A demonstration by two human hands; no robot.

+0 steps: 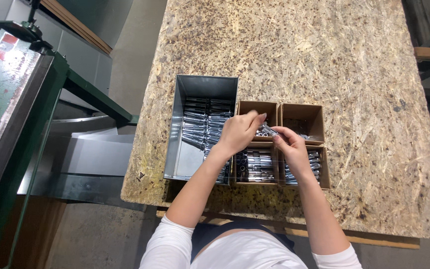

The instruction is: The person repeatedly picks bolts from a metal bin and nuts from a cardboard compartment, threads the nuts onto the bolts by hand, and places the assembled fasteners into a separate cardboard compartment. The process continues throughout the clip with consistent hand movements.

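Head view, from above: a small bundle of shiny metal sleeves (265,131) sits between the two hands, over the near edge of the rear-left cardboard box (258,110). The left hand (239,133) has its fingers curled down over the bundle's left end. The right hand (289,147) pinches its right end between thumb and forefinger. Both hands look closed on it, though the pieces are small and partly hidden, so how many are held I can't say.

The bundle's long axis runs roughly left to right across the bench (324,60), tilted a little, its right end nearer the person. That matches the sleeves already lying in rows in the two front boxes (256,167).

The step looks like squaring up a handful before laying it down. Setting it in calls for keeping it level and parallel to the rows.

To the left, touching the boxes, stands an open steel bin (206,85) with more sleeves stacked inside. The rear-right box (303,120) looks nearly bare.
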